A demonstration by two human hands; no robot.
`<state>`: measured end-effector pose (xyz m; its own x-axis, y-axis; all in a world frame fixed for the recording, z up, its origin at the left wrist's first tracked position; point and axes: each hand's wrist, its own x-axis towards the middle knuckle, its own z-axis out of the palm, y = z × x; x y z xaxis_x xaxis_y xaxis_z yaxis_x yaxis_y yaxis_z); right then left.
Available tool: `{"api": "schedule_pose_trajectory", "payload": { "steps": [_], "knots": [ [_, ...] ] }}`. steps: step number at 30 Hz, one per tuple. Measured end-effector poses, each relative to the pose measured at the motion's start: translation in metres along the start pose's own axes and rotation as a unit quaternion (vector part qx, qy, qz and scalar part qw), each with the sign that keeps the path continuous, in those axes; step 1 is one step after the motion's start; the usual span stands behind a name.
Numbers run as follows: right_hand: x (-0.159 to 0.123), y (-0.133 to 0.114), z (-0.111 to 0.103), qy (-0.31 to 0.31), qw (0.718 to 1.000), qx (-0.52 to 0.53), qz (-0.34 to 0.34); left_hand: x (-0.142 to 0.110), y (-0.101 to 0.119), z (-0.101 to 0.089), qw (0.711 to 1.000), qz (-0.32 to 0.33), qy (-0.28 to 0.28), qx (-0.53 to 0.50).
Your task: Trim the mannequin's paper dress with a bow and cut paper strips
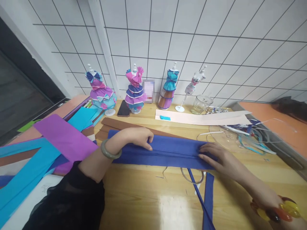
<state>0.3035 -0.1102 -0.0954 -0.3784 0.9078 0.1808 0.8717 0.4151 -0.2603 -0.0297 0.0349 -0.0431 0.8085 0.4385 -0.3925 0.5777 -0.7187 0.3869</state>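
A long dark blue cloth strip (172,151) lies spread across the table in front of me, with a lengthwise fold or crease along it. My left hand (139,138) rests on its left part; the fingers are bent and a gap shows between thumb and forefinger. At the strip's right end, my right hand (217,156) lies with fingers stretched over the cloth. Brown cloth strips (112,123) stick out behind the blue one. Below it, a narrow blue strip (208,198) and a thin cord loop (192,182) lie on the table.
Purple cloth (64,137) and turquoise cloth (31,175) pile up at left. Small dress forms in cloth dresses (102,92) stand along the tiled wall, beside a phone (123,108) and a glass jar (201,103). A pale strip (192,118) and tangled trimmings (251,137) lie at right.
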Motion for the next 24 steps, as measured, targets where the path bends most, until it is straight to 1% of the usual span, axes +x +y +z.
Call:
{"api": "schedule_pose_trajectory", "payload": {
  "steps": [1,3,5,6,7,10,13,15,17,20,22,24],
  "knots": [
    [0.003,0.001,-0.003,0.004,1.0,0.007,0.014,0.0,0.0,-0.002,1.0,0.004,0.017,-0.015],
    [0.012,0.007,-0.006,0.021,0.999,0.01,0.033,0.001,-0.002,-0.004,0.996,0.006,0.078,-0.031],
    [0.023,0.014,-0.006,0.029,0.999,0.001,0.03,0.004,-0.007,-0.004,0.99,-0.002,0.136,-0.019],
    [0.029,0.018,-0.004,0.027,0.999,-0.004,0.02,0.006,-0.01,-0.003,0.989,-0.009,0.148,-0.006],
    [0.035,0.021,-0.001,0.02,1.0,-0.009,0.008,0.008,-0.013,-0.001,0.989,-0.017,0.145,0.005],
    [0.046,0.025,0.006,-0.003,0.999,-0.022,-0.026,0.014,-0.023,0.005,0.993,-0.039,0.107,0.02],
    [0.049,0.023,0.007,-0.02,0.999,-0.023,-0.035,0.016,-0.028,0.008,0.993,-0.04,0.105,0.031],
    [0.049,0.019,0.003,-0.029,0.999,-0.004,-0.017,0.014,-0.029,0.006,0.994,-0.024,0.107,0.027],
    [0.049,0.017,-0.004,-0.035,0.999,0.022,0.027,0.011,-0.028,0.001,0.993,-0.009,0.112,0.02],
    [0.052,0.017,-0.011,-0.048,0.994,0.044,0.091,0.007,-0.028,-0.004,0.989,-0.007,0.146,0.017],
    [0.057,0.019,-0.012,-0.054,0.992,0.038,0.103,0.008,-0.028,-0.005,0.985,-0.014,0.168,0.023],
    [0.061,0.021,-0.01,-0.03,0.995,0.007,0.094,0.012,-0.031,-0.002,0.982,-0.027,0.182,0.037]
  ]
}}
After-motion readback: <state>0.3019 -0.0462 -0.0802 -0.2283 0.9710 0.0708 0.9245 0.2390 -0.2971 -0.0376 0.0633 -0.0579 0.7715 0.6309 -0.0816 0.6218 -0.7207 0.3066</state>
